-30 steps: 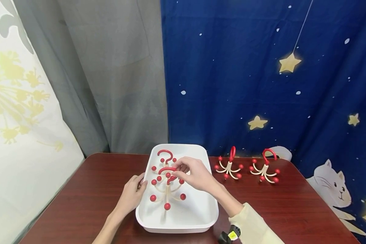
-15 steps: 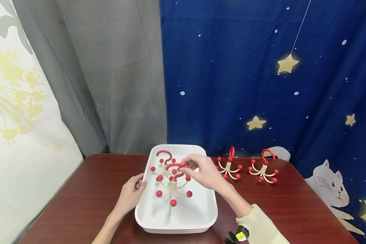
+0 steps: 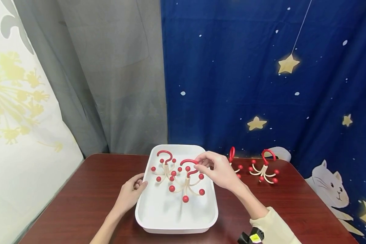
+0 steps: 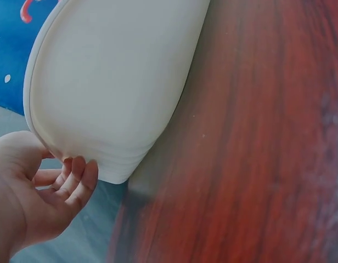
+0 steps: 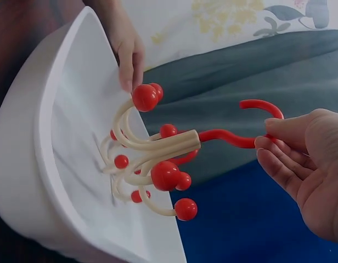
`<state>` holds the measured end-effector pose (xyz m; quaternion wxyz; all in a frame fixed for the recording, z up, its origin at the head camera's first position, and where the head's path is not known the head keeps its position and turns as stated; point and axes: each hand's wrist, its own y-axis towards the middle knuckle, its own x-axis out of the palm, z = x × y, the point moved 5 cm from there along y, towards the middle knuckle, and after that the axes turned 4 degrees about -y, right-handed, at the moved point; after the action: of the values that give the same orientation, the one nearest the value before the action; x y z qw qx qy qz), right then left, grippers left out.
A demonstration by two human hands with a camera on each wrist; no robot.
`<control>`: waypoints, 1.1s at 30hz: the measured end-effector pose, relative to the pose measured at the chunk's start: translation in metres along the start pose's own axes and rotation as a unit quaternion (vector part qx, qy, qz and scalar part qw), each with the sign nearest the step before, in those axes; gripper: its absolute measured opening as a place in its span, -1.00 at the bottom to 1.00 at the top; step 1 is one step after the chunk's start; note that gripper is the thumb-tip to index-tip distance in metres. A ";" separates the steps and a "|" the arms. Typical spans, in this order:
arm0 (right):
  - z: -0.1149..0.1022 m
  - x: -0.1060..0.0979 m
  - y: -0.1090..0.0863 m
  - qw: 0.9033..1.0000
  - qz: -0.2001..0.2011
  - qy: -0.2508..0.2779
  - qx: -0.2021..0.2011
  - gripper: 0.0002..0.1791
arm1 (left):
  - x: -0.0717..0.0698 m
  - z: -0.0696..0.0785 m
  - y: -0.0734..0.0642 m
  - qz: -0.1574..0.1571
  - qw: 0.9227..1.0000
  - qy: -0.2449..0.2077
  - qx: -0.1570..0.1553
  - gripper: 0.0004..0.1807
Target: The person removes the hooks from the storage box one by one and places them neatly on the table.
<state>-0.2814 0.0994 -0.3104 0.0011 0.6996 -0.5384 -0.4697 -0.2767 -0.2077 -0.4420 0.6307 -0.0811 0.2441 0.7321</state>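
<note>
A red-hooked hanger (image 3: 187,182) with curved cream arms tipped by red balls hangs over the white tray (image 3: 177,226). My right hand (image 3: 218,168) pinches its hook between thumb and fingers, clearly visible in the right wrist view, where the cream stem (image 5: 177,143) points into the tray. A second hanger of the same kind (image 3: 166,168) stands upright in the tray's back left part. My left hand (image 3: 129,191) holds the tray's left rim; in the left wrist view its fingertips (image 4: 88,174) lie against the outer wall.
Two more such hangers stand on the brown table (image 3: 94,193) at the back right: one (image 3: 232,154) partly hidden by my right hand, the other (image 3: 264,169) in full view. Curtains (image 3: 131,84) hang close behind the table.
My right hand has carried the hanger to the right across the tray, away from the hanger standing there. My left hand has stayed at the rim.
</note>
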 end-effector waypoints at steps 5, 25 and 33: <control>0.007 -0.015 -0.004 1.000 0.021 -0.011 0.001 -0.82 | -0.002 -0.001 0.000 -0.005 1.000 -0.012 -0.009 -0.58; 0.042 -0.091 -0.043 0.993 0.097 -0.061 -0.003 -0.83 | -0.001 0.003 -0.001 -0.018 0.999 -0.037 -0.018 -0.57; 0.056 -0.115 -0.061 0.988 0.126 -0.085 0.025 -0.82 | -0.003 0.004 -0.002 -0.028 0.998 -0.052 -0.030 -0.54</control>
<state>-0.2699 0.2396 -0.2972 -0.0035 0.5837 -0.6320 -0.5098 -0.2733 -0.2081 -0.4380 0.6604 -0.0684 0.1867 0.7241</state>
